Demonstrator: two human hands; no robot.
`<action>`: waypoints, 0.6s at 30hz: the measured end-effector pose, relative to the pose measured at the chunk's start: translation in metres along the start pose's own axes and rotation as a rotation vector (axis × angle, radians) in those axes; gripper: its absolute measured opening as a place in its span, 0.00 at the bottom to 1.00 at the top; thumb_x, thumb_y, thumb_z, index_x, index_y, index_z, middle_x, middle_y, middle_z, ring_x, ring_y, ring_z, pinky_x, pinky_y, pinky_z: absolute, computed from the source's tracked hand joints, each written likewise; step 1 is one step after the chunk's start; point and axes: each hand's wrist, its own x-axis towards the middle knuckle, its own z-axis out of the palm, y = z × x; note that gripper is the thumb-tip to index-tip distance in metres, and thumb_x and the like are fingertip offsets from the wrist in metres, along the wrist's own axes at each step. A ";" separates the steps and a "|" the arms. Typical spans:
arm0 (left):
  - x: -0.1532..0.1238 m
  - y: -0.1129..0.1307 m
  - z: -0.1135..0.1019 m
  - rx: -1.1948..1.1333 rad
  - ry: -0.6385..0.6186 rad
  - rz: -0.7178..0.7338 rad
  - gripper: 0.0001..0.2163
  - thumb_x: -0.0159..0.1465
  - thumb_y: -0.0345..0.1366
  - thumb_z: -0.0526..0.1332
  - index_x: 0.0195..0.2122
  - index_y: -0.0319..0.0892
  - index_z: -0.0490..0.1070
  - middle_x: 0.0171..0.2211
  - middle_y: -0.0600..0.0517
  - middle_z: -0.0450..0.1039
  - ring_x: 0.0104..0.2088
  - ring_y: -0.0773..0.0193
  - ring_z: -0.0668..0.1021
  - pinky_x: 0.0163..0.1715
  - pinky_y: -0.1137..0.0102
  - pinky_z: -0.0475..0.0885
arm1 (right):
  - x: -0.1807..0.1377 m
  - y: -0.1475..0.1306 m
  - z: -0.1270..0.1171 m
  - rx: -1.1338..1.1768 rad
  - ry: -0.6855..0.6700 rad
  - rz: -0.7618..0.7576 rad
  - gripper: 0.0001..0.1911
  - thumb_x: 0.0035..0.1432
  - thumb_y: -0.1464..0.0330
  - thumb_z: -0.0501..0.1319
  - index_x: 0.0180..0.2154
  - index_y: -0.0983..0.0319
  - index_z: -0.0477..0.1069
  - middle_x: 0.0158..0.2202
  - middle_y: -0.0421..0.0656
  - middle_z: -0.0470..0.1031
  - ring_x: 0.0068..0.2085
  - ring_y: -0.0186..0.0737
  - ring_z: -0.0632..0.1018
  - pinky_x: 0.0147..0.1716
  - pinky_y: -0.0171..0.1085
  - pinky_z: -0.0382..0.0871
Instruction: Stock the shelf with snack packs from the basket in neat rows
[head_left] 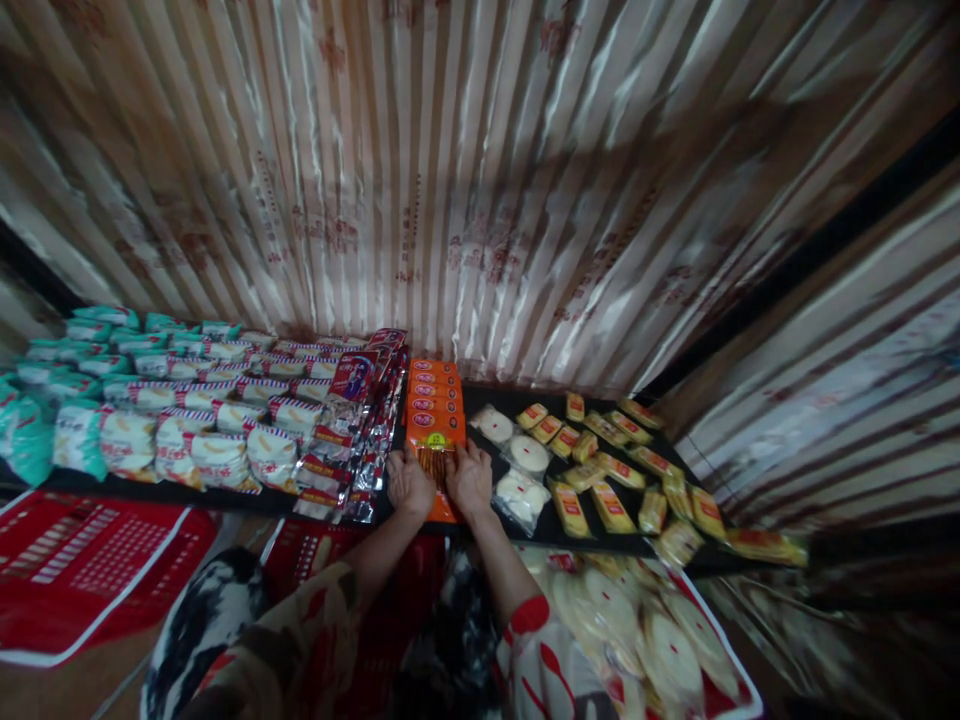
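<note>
Both my hands rest on the nearest orange snack packet [435, 455] at the front of a row of orange packets [433, 392] on a black shelf [480, 400]. My left hand [409, 484] grips the packet's left side with curled fingers. My right hand [469, 478] presses its right side, fingers bent over the edge. Dark red and silver packets [352, 420] lie just left of the row. Clear bags of round white cakes [525, 470] lie just right of it.
White and teal snack bags [165, 410] fill the shelf's left part; small yellow packets [615, 465] cover its right. Red plastic crates [82, 560] stand below left, and a crate of round cakes [645, 630] below right. A striped foil curtain [465, 180] hangs behind.
</note>
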 end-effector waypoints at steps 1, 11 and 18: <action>-0.003 0.001 -0.002 0.012 0.025 0.017 0.25 0.56 0.30 0.56 0.57 0.36 0.57 0.51 0.39 0.61 0.54 0.52 0.64 0.51 0.63 0.61 | -0.001 -0.001 0.000 0.002 0.035 -0.007 0.22 0.58 0.66 0.51 0.53 0.66 0.66 0.58 0.52 0.61 0.55 0.51 0.62 0.49 0.43 0.58; -0.077 -0.047 -0.010 -0.375 0.030 0.417 0.16 0.58 0.24 0.49 0.44 0.40 0.69 0.43 0.46 0.68 0.47 0.61 0.69 0.50 0.68 0.64 | -0.071 -0.029 -0.011 0.457 0.287 -0.231 0.16 0.62 0.65 0.46 0.43 0.63 0.68 0.39 0.48 0.73 0.42 0.40 0.73 0.43 0.39 0.66; -0.106 -0.171 0.039 -0.437 -0.452 -0.207 0.09 0.59 0.24 0.54 0.34 0.38 0.72 0.37 0.47 0.73 0.42 0.60 0.74 0.47 0.65 0.67 | -0.147 -0.049 0.054 0.333 -0.436 -0.399 0.13 0.60 0.70 0.50 0.42 0.61 0.71 0.42 0.46 0.76 0.42 0.38 0.76 0.42 0.34 0.67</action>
